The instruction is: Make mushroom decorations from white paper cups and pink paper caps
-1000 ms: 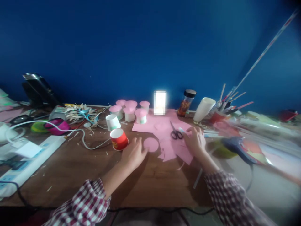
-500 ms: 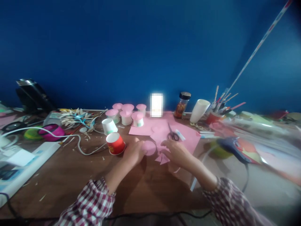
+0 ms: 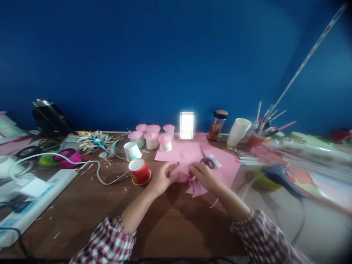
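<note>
A round pink paper piece [image 3: 180,173] is held low over the table between my hands. My left hand [image 3: 161,179] pinches its left edge between thumb and fingers. At its right edge is my right hand [image 3: 205,176], fingers curled closed on the paper; their tips are partly hidden. Crumpled pink paper scraps [image 3: 195,189] lie just under my right hand. Beyond it, black scissors [image 3: 207,161] and a small white tube [image 3: 215,161] rest on the pink paper sheets [image 3: 225,165]. Left of my left hand stands a red paper cup [image 3: 139,172].
A white cup [image 3: 132,151] and several white cups topped with pink discs [image 3: 165,142] stand at the back. A power strip [image 3: 38,205] and white cable are at left. A jar [image 3: 217,125], a tall white cup [image 3: 238,132] and a glue gun [image 3: 283,179] are at right.
My right hand has moved from the scraps to the right edge of the round paper. My left hand has spread its thumb and fingers around the left edge. The view has shifted slightly.
</note>
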Tool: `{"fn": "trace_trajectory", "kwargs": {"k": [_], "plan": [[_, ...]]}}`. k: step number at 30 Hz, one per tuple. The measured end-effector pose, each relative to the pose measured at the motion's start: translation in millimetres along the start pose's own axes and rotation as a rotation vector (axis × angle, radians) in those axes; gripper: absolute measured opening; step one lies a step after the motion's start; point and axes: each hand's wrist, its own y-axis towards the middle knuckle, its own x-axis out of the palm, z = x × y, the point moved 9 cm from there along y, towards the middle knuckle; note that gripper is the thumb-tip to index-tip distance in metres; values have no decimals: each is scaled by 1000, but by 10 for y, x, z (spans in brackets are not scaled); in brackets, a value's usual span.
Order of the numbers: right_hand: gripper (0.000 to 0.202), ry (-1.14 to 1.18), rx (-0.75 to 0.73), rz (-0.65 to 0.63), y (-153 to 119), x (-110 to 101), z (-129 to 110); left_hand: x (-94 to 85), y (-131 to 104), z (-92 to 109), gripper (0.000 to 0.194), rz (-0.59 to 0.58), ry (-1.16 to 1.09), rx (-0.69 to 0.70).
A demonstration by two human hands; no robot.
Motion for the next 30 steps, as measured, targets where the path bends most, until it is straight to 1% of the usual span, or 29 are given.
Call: {"fn": "trace_trajectory", "kwargs": {"k": [2, 3, 6, 9, 11, 14, 16, 18, 21, 25, 30], "plan": [[33, 100, 15, 13, 12, -40, 65, 6, 59, 35, 49, -10, -68, -16], [36, 145, 24, 23, 13, -63, 93, 4, 86, 54, 50, -12, -96, -25], [30, 268, 56, 52, 5, -113, 154, -7, 143, 116, 55, 4, -158, -57], [28, 403, 102, 85, -12, -133, 208, 35, 149, 131, 57, 38, -256, -143], [32, 506, 143, 112, -25, -132, 255, 138, 127, 106, 53, 32, -384, -218], [36, 650, 202, 147, -42, -98, 338, 362, 79, 36, 37, -34, -591, -313], [38, 726, 237, 161, -50, -55, 396, 471, 48, -37, 31, -56, -671, -363], [40, 787, 266, 168, -56, -5, 447, 524, 28, -108, 29, -52, -708, -390], [41, 848, 299, 159, -65, 61, 491, 535, 14, -181, 27, -27, -723, -401], [39, 885, 330, 133, -85, 106, 498, 491, 0, -228, 25, 21, -727, -399], [36, 850, 344, 178, -101, 94, 531, 464, -18, -242, 23, 74, -736, -390]]}}
